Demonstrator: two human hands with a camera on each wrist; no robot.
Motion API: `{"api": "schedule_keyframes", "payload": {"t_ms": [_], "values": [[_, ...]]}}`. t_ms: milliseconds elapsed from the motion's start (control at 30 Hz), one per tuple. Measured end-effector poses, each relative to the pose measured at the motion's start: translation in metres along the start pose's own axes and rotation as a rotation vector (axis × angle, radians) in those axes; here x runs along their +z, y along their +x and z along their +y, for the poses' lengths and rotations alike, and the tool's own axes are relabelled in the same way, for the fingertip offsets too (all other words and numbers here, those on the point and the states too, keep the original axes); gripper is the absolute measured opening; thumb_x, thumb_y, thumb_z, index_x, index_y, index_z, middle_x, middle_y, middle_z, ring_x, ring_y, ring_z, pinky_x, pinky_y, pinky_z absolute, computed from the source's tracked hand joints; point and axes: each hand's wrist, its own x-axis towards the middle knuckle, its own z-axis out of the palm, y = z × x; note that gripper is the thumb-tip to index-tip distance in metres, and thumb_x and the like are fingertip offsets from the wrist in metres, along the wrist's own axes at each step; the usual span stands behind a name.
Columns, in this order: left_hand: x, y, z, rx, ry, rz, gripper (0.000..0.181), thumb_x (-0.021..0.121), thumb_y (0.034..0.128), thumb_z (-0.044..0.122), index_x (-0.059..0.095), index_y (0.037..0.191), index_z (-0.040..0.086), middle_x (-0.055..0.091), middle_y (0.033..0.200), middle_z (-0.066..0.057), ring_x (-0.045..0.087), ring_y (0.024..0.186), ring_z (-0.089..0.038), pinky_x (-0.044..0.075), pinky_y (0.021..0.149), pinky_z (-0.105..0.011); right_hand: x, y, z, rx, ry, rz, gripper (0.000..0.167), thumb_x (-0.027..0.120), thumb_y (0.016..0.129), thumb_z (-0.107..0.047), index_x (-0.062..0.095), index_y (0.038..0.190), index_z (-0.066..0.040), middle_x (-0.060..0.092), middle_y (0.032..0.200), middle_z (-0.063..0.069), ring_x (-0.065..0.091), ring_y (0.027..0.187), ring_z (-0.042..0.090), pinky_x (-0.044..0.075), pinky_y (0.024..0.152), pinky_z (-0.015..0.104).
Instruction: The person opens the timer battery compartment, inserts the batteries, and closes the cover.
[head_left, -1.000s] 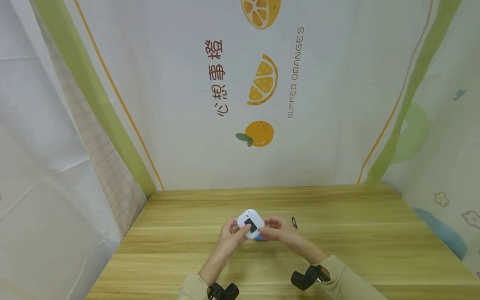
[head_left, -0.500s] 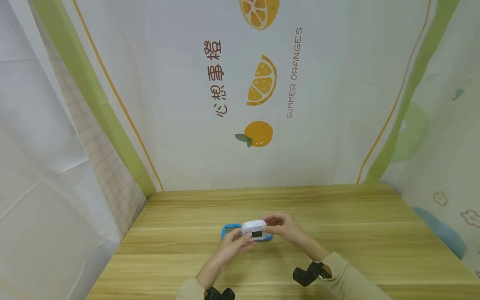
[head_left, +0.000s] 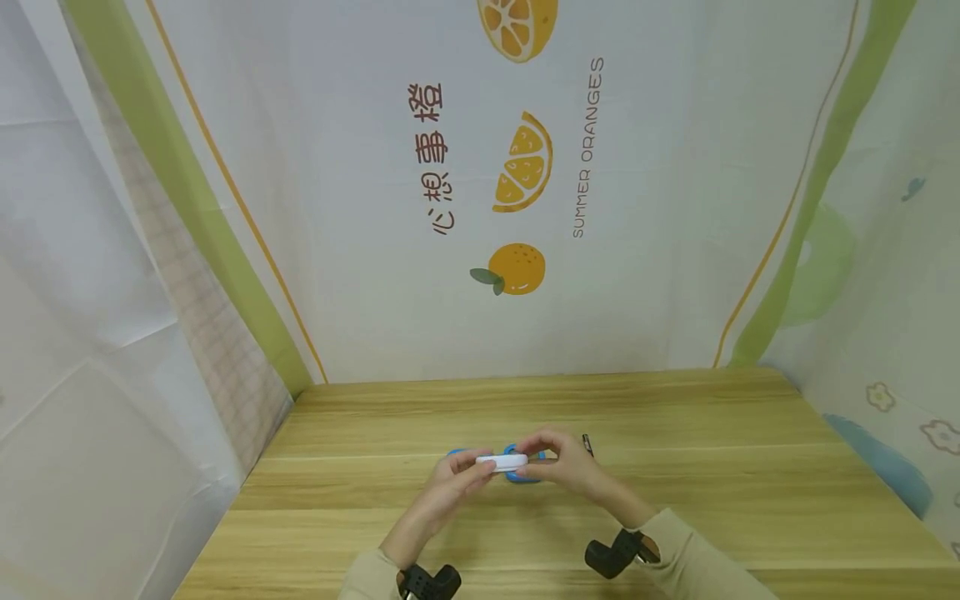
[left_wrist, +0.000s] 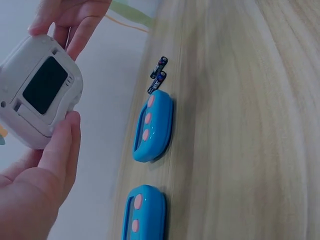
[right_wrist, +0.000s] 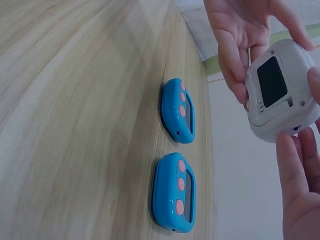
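Observation:
Both hands hold a white rounded-square device (head_left: 502, 462) above the table, nearly edge-on in the head view. A dark rectangular patch shows on the device's face (left_wrist: 17, 112) in the left wrist view. The left hand (head_left: 450, 492) pinches its left side, and the right hand (head_left: 566, 467) pinches its right side with thumb and fingers. Behind and below it are two blue devices (right_wrist: 172, 192) with pink buttons, partly hidden by the hands in the head view.
Two small dark batteries (left_wrist: 158, 75) lie on the wooden table (head_left: 675, 500), beyond the blue devices and right of them in the head view. A printed white curtain (head_left: 360, 317) hangs along the table's back edge, with more cloth at both sides.
The white device has tilted from face-on to nearly edge-on in the head view, both hands still holding it. The blue devices, largely hidden a second ago, now show more.

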Motion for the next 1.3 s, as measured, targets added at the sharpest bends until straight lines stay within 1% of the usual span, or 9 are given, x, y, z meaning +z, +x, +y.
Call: {"api": "schedule_keyframes", "payload": {"t_ms": [100, 233, 433, 633, 800, 967, 1067, 1167, 1300], "values": [[-0.003, -0.001, 0.003, 0.014, 0.054, 0.022, 0.054, 0.055, 0.0875, 0.015, 0.033, 0.127, -0.013, 0.046, 0.119, -0.018, 0.049, 0.104, -0.018, 0.037, 0.096, -0.033, -0.001, 0.004, 0.012, 0.036, -0.007, -0.008, 0.036, 0.067, 0.078, -0.007, 0.055, 0.109, 0.007, 0.057, 0.105, 0.016, 0.051, 0.095, 0.021, 0.049, 0.077, 0.027], [-0.009, -0.001, 0.006, 0.040, 0.068, 0.028, 0.056, 0.060, 0.0834, 0.010, 0.033, 0.128, -0.012, 0.044, 0.124, -0.023, 0.049, 0.107, -0.020, 0.044, 0.087, -0.026, 0.000, 0.008, 0.017, 0.069, 0.028, -0.059, 0.051, 0.068, 0.078, -0.013, 0.047, 0.121, 0.007, 0.053, 0.115, 0.017, 0.050, 0.103, 0.027, 0.047, 0.081, 0.030], [-0.020, -0.003, 0.011, 0.075, 0.038, -0.041, 0.065, 0.062, 0.0784, -0.003, 0.026, 0.131, -0.013, 0.035, 0.130, -0.028, 0.044, 0.114, -0.025, 0.043, 0.089, -0.026, 0.008, 0.015, 0.019, 0.122, 0.158, -0.134, 0.061, 0.069, 0.077, -0.015, 0.040, 0.125, 0.010, 0.047, 0.121, 0.022, 0.049, 0.108, 0.029, 0.048, 0.081, 0.027], [-0.035, -0.010, 0.013, 0.075, 0.090, -0.098, 0.072, 0.063, 0.0761, -0.007, 0.020, 0.134, -0.011, 0.023, 0.137, -0.029, 0.032, 0.123, -0.034, 0.038, 0.094, -0.027, 0.023, 0.024, 0.025, 0.095, 0.170, -0.134, 0.059, 0.071, 0.075, -0.009, 0.043, 0.123, 0.009, 0.051, 0.116, 0.019, 0.054, 0.100, 0.025, 0.049, 0.078, 0.025], [-0.057, -0.017, 0.012, 0.051, 0.162, -0.029, 0.073, 0.065, 0.0751, -0.005, 0.021, 0.133, -0.012, 0.030, 0.133, -0.030, 0.037, 0.119, -0.035, 0.041, 0.091, -0.028, 0.041, 0.037, 0.021, 0.070, 0.123, -0.107, 0.056, 0.071, 0.074, -0.006, 0.045, 0.122, 0.008, 0.049, 0.118, 0.020, 0.053, 0.101, 0.027, 0.050, 0.077, 0.025], [-0.076, -0.025, 0.014, 0.043, 0.320, 0.089, 0.071, 0.068, 0.0741, 0.001, 0.029, 0.132, -0.008, 0.039, 0.127, -0.025, 0.042, 0.115, -0.035, 0.041, 0.092, -0.033, 0.063, 0.052, 0.010, 0.091, 0.101, -0.052, 0.054, 0.069, 0.074, -0.002, 0.045, 0.122, 0.008, 0.047, 0.121, 0.021, 0.050, 0.104, 0.033, 0.049, 0.079, 0.026], [-0.085, -0.029, 0.015, 0.032, 0.399, 0.163, 0.069, 0.070, 0.0725, 0.004, 0.034, 0.131, -0.005, 0.045, 0.123, -0.021, 0.044, 0.111, -0.032, 0.040, 0.092, -0.036, 0.077, 0.061, 0.019, 0.094, 0.055, -0.021, 0.055, 0.070, 0.073, -0.001, 0.046, 0.122, 0.006, 0.048, 0.121, 0.020, 0.050, 0.104, 0.033, 0.050, 0.078, 0.026], [-0.093, -0.033, 0.015, 0.022, 0.423, 0.208, 0.070, 0.071, 0.0712, 0.004, 0.036, 0.131, -0.005, 0.048, 0.121, -0.020, 0.045, 0.107, -0.029, 0.041, 0.088, -0.034, 0.089, 0.070, 0.028, 0.113, 0.002, 0.002, 0.057, 0.071, 0.073, -0.003, 0.045, 0.123, 0.006, 0.049, 0.121, 0.018, 0.052, 0.103, 0.031, 0.051, 0.076, 0.026], [-0.103, -0.037, 0.011, 0.026, 0.407, 0.227, 0.071, 0.070, 0.0716, 0.000, 0.032, 0.131, -0.010, 0.045, 0.122, -0.026, 0.047, 0.108, -0.033, 0.044, 0.088, -0.029, 0.102, 0.081, 0.034, 0.133, -0.078, 0.017, 0.059, 0.071, 0.073, -0.007, 0.044, 0.124, 0.006, 0.050, 0.120, 0.017, 0.054, 0.101, 0.028, 0.050, 0.074, 0.023]]}}
